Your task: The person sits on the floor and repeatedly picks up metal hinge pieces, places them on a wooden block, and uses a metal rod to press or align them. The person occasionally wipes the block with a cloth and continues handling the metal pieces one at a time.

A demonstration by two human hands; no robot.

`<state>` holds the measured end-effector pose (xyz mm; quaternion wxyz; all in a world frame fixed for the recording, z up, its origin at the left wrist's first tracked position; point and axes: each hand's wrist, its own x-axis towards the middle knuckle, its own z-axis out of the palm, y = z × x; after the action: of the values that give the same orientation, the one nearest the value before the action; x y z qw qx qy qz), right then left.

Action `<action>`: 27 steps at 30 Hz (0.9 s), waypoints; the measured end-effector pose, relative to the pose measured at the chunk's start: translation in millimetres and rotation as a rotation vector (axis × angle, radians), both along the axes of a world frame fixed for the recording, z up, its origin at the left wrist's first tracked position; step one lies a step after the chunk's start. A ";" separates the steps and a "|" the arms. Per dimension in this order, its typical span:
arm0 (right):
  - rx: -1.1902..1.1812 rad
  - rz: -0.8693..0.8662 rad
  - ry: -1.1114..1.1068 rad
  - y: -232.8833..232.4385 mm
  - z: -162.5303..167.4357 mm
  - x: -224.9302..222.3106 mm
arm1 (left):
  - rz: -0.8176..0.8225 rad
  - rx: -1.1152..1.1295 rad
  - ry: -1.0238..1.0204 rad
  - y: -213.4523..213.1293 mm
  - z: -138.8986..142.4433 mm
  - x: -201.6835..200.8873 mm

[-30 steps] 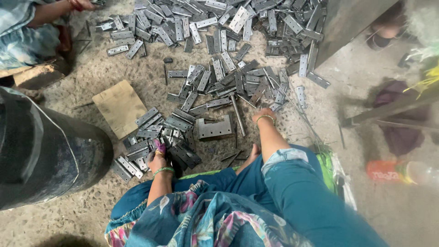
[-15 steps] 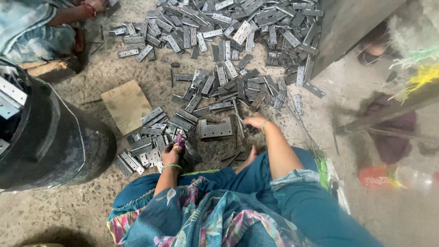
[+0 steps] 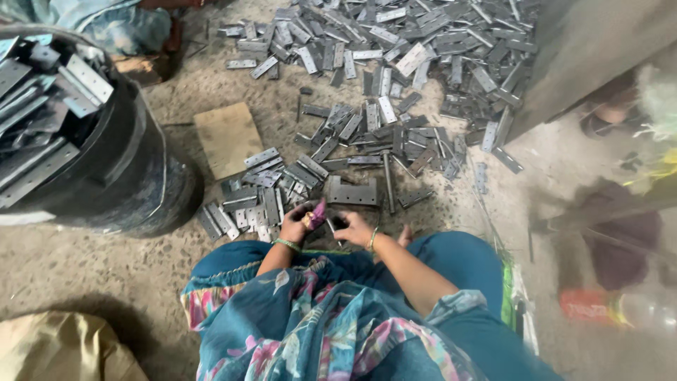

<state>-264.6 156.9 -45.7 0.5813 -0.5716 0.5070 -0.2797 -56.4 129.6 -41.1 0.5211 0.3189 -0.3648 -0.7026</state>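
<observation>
I sit on the concrete floor facing a spread of grey metal hinge plates [image 3: 395,77]. My left hand [image 3: 295,227] is closed around a small pink-wrapped object [image 3: 315,212], just in front of my knees. My right hand [image 3: 355,229] is close beside it, fingers curled on what looks like a small dark metal piece [image 3: 334,224]. A wider notched hinge plate [image 3: 351,192] lies on the floor just beyond both hands. A row of stacked plates [image 3: 243,204] lies to the left of my left hand.
A black drum [image 3: 120,176] holding several hinge plates stands at the left. A cardboard piece [image 3: 226,137] lies beside it. Another person's legs [image 3: 106,21] show at the top left. A grey metal panel [image 3: 592,56] rises at the right, with a plastic bottle [image 3: 613,308] on the floor.
My right hand has drawn back from the pile toward my lap. My left hand has come in to meet it. The view has shifted left, showing the drum's contents.
</observation>
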 end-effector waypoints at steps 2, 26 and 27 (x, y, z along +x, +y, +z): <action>-0.008 0.008 -0.027 3.2 -0.5 1.8 | 0.065 0.097 -0.041 2.2 1.0 -0.7; -0.254 -0.152 0.237 19.5 21.3 8.8 | 0.153 -0.037 -0.267 23.8 24.1 -0.7; -0.298 -0.172 0.303 21.5 23.9 10.7 | 0.174 -0.066 -0.284 24.5 25.3 -1.9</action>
<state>-253.9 178.4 -21.7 0.3816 -0.6414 0.5883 -0.3113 -58.3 154.1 -15.8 0.5335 0.4279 -0.4286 -0.5904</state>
